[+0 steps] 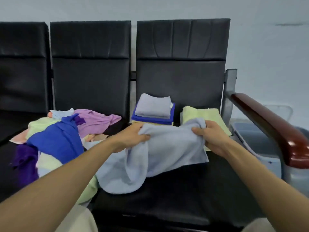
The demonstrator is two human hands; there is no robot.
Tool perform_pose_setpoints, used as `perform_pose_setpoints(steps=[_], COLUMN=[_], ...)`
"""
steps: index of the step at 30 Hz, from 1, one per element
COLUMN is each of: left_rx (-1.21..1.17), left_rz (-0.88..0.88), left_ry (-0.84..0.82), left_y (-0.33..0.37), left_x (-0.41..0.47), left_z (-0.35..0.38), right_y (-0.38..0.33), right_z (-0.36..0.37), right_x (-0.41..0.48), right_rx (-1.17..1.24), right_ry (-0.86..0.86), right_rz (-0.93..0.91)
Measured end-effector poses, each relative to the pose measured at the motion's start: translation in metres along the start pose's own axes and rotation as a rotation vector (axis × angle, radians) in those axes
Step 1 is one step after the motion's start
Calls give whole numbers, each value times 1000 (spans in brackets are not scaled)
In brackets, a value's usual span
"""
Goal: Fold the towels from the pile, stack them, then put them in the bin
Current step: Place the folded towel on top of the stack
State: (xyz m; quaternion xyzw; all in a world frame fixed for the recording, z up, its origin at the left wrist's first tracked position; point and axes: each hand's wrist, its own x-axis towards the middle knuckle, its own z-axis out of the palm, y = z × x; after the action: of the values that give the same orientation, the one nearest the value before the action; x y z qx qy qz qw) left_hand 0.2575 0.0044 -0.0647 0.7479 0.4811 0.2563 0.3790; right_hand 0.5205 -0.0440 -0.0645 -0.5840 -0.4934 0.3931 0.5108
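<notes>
Hands, head view: the left hand (133,135) and right hand (209,136) each clenched the bunched top edge of the pale blue towel (167,148), which drooped onto the black seat (184,190).
Pile (58,139): loose towels lay heaped to its left.
Stack (153,109): folded towels sat behind, a grey one on top.
Bin (255,139): grey, it stood beyond the armrest (267,118); I could not tell its contents.

**One head-worn view, looking forward and down**

A single wide-angle camera sits on the person's head, above and behind the left grip (132,136) and right grip (212,136). It is near enough that both forearms run in from the lower corners. The grips and the pale blue towel (163,148) they hold lie mid-frame. Beyond the grips rise the black backrests (182,64) and the wall (267,47). An armrest (267,121) lies right of the right grip.
</notes>
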Motion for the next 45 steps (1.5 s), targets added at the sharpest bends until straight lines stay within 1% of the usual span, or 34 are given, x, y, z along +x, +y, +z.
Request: perform_pose_setpoints(steps=[2, 3, 4, 6, 7, 9, 10, 12, 13, 14, 17, 19, 21, 23, 26, 28, 29, 30, 32, 34, 36, 38, 41, 45], left_rx=[3, -51, -100, -81, -72, -131, -77, 248, 396, 483, 593, 706, 731, 637, 484, 379, 317, 242, 68, -101, -340, -491, -643, -912], left_rz=[-5, -35, -75, -142, -150, -163, -166, -175, -186, -217, -303, -267, -164, -31, 157, 229, 239, 230, 155, 55, -29, -55, -84, -148], left_ry=[43, 47, 43, 9, -26, -106, -161, -324, -387, -423, -422, -423, -418, -404, -367, -323, -273, -214, -102, -16, 72, 157, 156, 160], left_y=[-30, -42, -52, -64, -65, -64, -62, -62, -65, -67, -68, -73, -79, -80, -73, -67, -64, -60, -54, -48, -45, -39, -36, -8], left_x=[4, 4, 3, 4, 7, 9, 8, 6, 4, 1, -8, -11, -12, -14, -15, -13, -10, -9, -7, -5, -3, -5, -13, -24], left_z=[25, 36, 44, 53, 54, 52, 49, 43, 39, 35, 27, 24, 23, 23, 27, 31, 32, 33, 35, 36, 35, 34, 36, 30], right_y=[32, 41, 48, 58, 61, 70, 73, 85, 88, 91, 89, 89, 93, 97, 97, 92, 89, 85, 76, 69, 62, 55, 44, 22], right_z=[5, 8, 10, 8, 6, 3, 3, 2, 4, 3, -4, -12, -17, -16, -7, 2, 5, 8, 11, 11, 9, 10, 15, 25], right_x=[1, 0, 2, 10, 14, 18, 16, 15, 14, 15, 12, 9, 6, 3, 1, 2, 3, 4, 3, 2, 2, 0, -10, -26], right_rx=[50, 72, 47, -82, -145, -264, -308, -391, -436, -479, -621, -745, -800, -849, -929, -864, -743, -564, -222, -16, 64, 101, 191, 336], right_ry=[66, 69, 34, -68, -112, -185, -234, -314, -329, -334, -345, -368, -411, -427, -365, -300, -274, -254, -232, -201, -147, -52, 82, 151], right_rz=[57, 61, 46, 10, 14, 85, 116, 143, 126, 98, 56, 74, 127, 125, 61, -19, -26, 4, 137, 213, 230, 234, 238, 248])
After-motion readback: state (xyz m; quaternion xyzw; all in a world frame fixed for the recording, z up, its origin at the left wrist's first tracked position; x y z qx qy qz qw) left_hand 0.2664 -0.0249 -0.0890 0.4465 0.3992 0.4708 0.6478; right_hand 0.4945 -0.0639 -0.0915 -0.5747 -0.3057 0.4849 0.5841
